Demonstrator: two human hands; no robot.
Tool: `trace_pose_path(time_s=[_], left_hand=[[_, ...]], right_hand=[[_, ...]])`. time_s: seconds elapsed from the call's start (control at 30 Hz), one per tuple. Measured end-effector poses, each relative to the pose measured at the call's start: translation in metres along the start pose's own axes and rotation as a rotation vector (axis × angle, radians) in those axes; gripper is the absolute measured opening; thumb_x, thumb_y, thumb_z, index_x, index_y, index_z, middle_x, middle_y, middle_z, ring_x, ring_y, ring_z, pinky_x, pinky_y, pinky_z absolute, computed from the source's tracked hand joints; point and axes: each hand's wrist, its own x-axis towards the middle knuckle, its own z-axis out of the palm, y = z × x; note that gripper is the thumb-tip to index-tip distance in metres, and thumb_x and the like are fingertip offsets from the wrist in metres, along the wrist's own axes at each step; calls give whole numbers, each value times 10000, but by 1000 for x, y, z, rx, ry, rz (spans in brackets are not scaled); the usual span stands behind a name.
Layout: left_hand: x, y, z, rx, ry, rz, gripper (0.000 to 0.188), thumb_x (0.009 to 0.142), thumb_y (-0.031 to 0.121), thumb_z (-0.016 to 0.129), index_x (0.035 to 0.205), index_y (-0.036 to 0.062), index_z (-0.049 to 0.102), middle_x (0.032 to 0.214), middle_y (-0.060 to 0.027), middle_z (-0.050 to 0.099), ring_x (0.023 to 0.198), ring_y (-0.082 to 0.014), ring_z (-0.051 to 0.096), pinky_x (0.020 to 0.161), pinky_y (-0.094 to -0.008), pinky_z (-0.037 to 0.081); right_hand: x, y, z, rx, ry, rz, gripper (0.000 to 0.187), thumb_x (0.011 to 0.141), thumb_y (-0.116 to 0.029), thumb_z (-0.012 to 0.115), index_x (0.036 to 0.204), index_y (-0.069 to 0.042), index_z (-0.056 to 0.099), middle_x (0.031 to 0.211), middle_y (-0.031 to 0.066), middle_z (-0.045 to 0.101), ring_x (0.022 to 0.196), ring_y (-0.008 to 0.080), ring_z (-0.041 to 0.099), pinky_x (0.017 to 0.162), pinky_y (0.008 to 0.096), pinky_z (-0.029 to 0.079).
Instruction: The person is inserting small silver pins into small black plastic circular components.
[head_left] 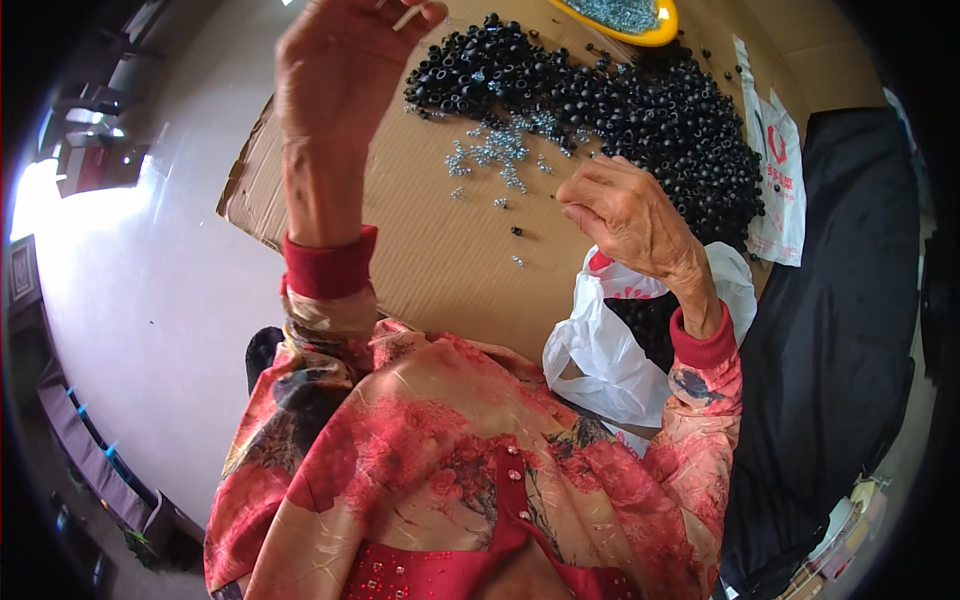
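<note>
My left hand (335, 85) is raised at the top edge, its fingers partly cut off by the frame. Those that show are curled, with a slim pale piece (407, 18) at them that I cannot identify. Over the cardboard, my right hand (635, 215) is closed, fingertips pressed together. Whatever it may hold is too small to name. Beyond it spreads a big pile of small round black caps (690, 140), some showing hollow openings. Small silvery screw-like pieces (500, 150) lie loose along the pile's near side. One black cap (516, 231) sits apart.
A white plastic bag (610, 355) holding black pieces stands open below my right hand. At the back is a yellow tray (665, 25) of silvery pieces. Another white bag (785, 190) lies flat at the right, beside black cloth (830, 330). Cardboard (440, 240) covers the work surface.
</note>
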Motion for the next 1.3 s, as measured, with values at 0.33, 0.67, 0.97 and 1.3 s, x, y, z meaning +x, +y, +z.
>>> trace_pose_path(time_s=[0.33,0.67,0.97,1.3], left_hand=[[-4,78,15,227,-36,61,243,922,179,418,1048,49,579,939,-97,636,806,-197,592,766,-360,461],[-55,124,-16,288,127,-16,258,922,191,447,1045,-2,565,926,-105,621,828,-192,558,837,-365,403],[-56,114,-21,206,207,55,209,893,159,497,984,-11,577,931,-119,607,795,-182,570,773,-361,471],[-70,90,-30,3,200,58,230,894,178,502,1037,1,541,930,-103,593,783,-167,577,765,-353,474]], right_hand=[[36,-22,8,76,-106,-141,75,739,-62,608,788,-21,570,726,74,539,690,249,527,655,347,426],[123,-56,56,104,-169,-366,82,766,-64,530,828,-28,569,774,140,570,693,275,592,617,386,503],[207,-92,159,-6,-61,-480,349,724,-51,542,1050,-159,603,944,92,567,787,255,592,674,367,503],[189,-90,166,-25,30,-563,106,655,-98,576,744,-41,581,805,122,582,767,275,585,676,384,481]])
